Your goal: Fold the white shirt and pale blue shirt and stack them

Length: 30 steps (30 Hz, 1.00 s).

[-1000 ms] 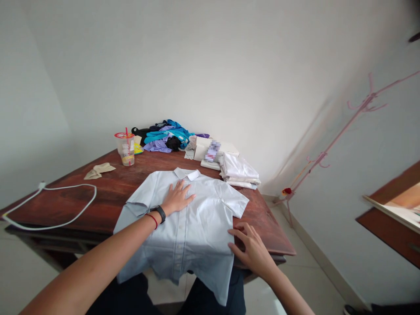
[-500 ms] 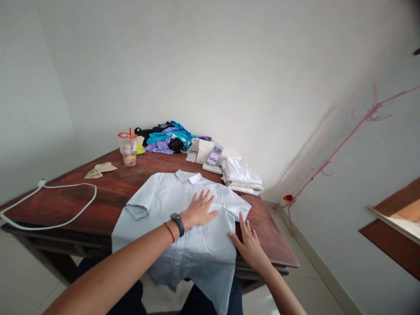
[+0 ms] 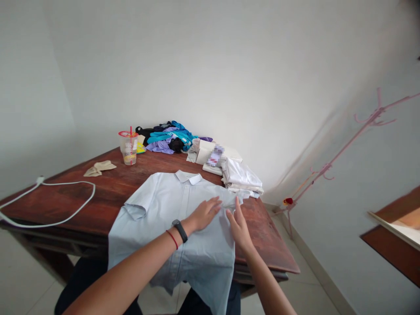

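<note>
A pale grey-blue short-sleeved button shirt (image 3: 167, 197) lies spread on the wooden table (image 3: 262, 232), collar towards the wall, its lower part hanging over the front edge. My left hand (image 3: 205, 213), with a dark watch on the wrist, rests on the shirt's right chest area, fingers stretched out and close together. Beside the right sleeve is my right hand (image 3: 239, 225), fingers extended and thumb apart, touching the sleeve's edge. That sleeve looks bunched between the two hands and is partly hidden by them. The left sleeve (image 3: 136, 211) lies bent outward.
Folded white clothes (image 3: 243, 173) and a white box (image 3: 203, 151) stand behind the shirt. A heap of coloured clothes (image 3: 170, 135), a plastic cup with a straw (image 3: 129, 148), a beige cloth (image 3: 100, 167) and a white cable (image 3: 72, 223) are farther left. A pink rack (image 3: 348, 146) leans right.
My right hand has moved up and left, pushing the right sleeve inward so it bunches. My left hand has shifted slightly right and turned on its side, its fingers closer together.
</note>
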{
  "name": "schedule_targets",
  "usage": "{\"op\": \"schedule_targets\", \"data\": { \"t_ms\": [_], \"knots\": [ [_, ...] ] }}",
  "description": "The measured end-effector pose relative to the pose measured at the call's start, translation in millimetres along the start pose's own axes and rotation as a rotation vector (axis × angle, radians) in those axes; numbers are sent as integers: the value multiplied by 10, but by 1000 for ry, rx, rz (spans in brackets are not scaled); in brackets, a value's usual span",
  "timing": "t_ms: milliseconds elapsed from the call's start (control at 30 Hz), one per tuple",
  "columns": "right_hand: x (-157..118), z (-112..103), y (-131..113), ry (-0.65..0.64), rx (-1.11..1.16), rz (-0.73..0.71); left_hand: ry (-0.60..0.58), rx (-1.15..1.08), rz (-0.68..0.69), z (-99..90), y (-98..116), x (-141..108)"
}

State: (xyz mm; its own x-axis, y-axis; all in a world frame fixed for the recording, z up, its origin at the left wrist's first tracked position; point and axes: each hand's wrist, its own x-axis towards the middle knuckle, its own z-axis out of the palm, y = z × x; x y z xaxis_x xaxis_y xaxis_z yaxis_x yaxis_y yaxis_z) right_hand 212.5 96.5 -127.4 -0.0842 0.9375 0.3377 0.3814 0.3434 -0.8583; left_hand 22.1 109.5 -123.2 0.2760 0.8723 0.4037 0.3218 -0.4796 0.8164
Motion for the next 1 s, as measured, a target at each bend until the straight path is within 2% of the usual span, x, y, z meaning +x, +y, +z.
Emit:
{"op": "schedule_targets", "data": {
  "t_ms": [67,133,200,267,300,367,467,533,700,833,900,1000],
  "knots": [
    [62,85,-235,-114,-65,-149,242,-393,-120,-90,-54,89],
    [100,164,-441,-323,-119,-281,416,-788,-291,-223,-105,170],
    [107,223,-569,-524,-170,-373,484,-1079,-424,-349,-134,223],
    [100,249,-605,-608,-205,-418,453,-1208,-469,-414,-136,243],
    [100,248,-592,-591,-206,-425,416,-1210,-473,-417,-133,242],
    [121,223,-529,-472,-171,-416,372,-1136,-467,-378,-128,232],
    [181,161,-406,-295,-137,-361,422,-1012,-456,-287,-144,215],
    [184,134,-335,-258,-182,-322,447,-993,-463,-255,-157,211],
    [-47,169,-138,-276,-363,-236,396,-1055,-437,-291,-101,211],
    [-194,188,33,-286,-384,-147,330,-1084,-383,-316,-66,212],
    [-212,175,54,-344,-397,-135,349,-899,-371,-318,-103,222],
    [-227,156,-16,-455,-510,-170,449,-393,-349,-336,-200,232]
  ]
}}
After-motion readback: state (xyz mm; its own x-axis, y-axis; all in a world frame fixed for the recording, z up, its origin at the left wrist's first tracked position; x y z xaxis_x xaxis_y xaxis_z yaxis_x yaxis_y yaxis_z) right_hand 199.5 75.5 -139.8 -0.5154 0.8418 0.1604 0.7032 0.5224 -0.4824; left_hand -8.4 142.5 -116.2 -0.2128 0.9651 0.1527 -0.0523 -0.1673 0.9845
